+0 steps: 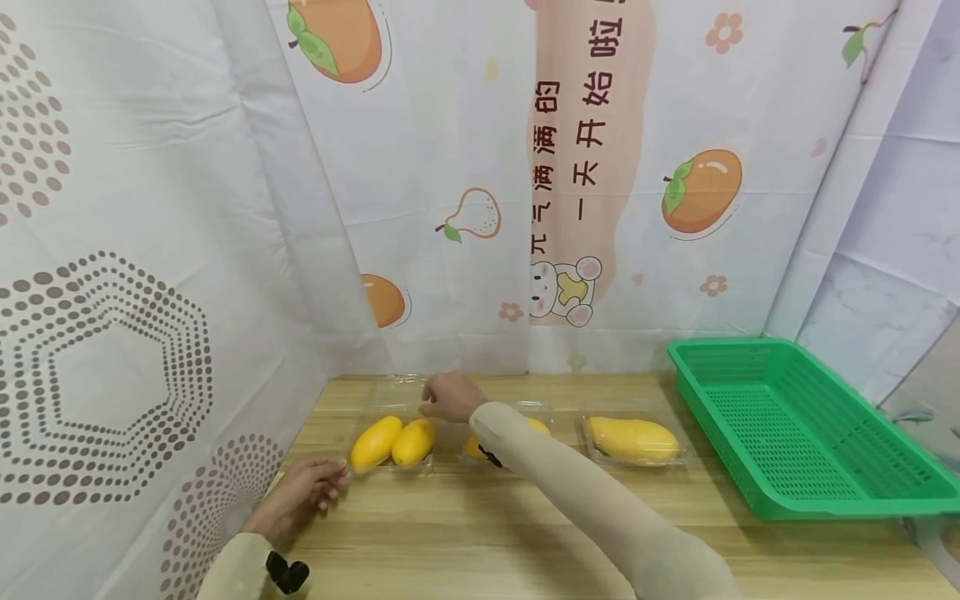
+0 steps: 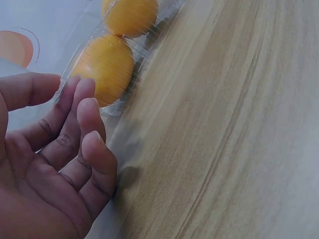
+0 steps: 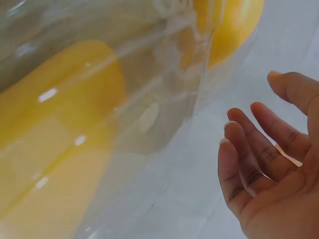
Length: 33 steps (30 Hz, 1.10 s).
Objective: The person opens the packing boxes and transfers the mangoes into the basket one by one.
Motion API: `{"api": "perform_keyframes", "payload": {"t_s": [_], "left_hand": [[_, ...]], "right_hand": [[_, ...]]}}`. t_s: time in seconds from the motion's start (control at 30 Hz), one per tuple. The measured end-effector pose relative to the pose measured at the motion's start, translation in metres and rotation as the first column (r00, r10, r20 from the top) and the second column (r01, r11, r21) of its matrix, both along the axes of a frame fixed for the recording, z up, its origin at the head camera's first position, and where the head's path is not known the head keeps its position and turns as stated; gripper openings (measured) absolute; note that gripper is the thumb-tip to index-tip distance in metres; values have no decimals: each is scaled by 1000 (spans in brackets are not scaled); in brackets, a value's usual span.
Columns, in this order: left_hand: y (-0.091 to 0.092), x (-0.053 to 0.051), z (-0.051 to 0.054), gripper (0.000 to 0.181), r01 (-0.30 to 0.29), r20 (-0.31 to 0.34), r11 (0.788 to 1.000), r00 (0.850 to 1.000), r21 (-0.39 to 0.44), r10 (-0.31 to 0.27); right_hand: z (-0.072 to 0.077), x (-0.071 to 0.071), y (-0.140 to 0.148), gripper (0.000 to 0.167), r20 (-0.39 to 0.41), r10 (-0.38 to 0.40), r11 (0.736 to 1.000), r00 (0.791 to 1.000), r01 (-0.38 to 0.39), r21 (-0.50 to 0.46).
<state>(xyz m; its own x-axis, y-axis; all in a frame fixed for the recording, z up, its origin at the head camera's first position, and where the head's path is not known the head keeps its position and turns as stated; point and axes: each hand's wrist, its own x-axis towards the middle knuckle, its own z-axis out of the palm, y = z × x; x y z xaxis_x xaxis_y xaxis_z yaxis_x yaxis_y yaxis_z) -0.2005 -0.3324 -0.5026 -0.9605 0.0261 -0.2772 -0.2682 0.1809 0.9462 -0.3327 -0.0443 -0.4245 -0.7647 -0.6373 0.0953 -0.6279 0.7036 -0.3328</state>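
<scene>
On the left of the table, a clear plastic box (image 1: 430, 468) with its lid (image 1: 397, 387) raised at the back holds two yellow mangoes (image 1: 377, 442). My left hand (image 1: 309, 492) is at the box's front left corner; in the left wrist view its thumb and forefinger pinch the thin rim. Over the back right of this box reaches my right hand (image 1: 452, 397), near the raised lid. The right wrist view shows that hand (image 3: 279, 159) with loosely bent fingers and nothing between them. A second box of mangoes (image 1: 538, 427) is partly hidden under the right forearm.
Right of the forearm stands another clear box (image 1: 637, 465) with yellow mangoes (image 1: 633, 439) in it. A green plastic basket (image 1: 862, 505) sits at the table's right side. Printed curtains (image 1: 450, 125) hang behind and to the left of the wooden table (image 1: 450, 533).
</scene>
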Motion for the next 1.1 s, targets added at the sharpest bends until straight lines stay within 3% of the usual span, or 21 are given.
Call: {"api": "perform_keyframes", "payload": {"t_s": [0.27,0.53,0.83,1.1], "left_hand": [[-1,-1,1,29,27,-4,1000,1000,5,-27],[-3,-1,2,26,58,-13,998,998,35,-57],[-2,-1,3,31,47,-10,999,999,-15,-47],[-2,-1,3,31,46,-6,999,999,-9,-46]], "right_hand": [[-2,8,-13,38,-36,69,994,997,-66,92],[-7,16,-24,64,-28,51,984,998,-46,174],[-11,23,-26,65,-14,75,981,997,-71,182],[-12,21,-30,58,-1,157,967,988,-154,202]]}}
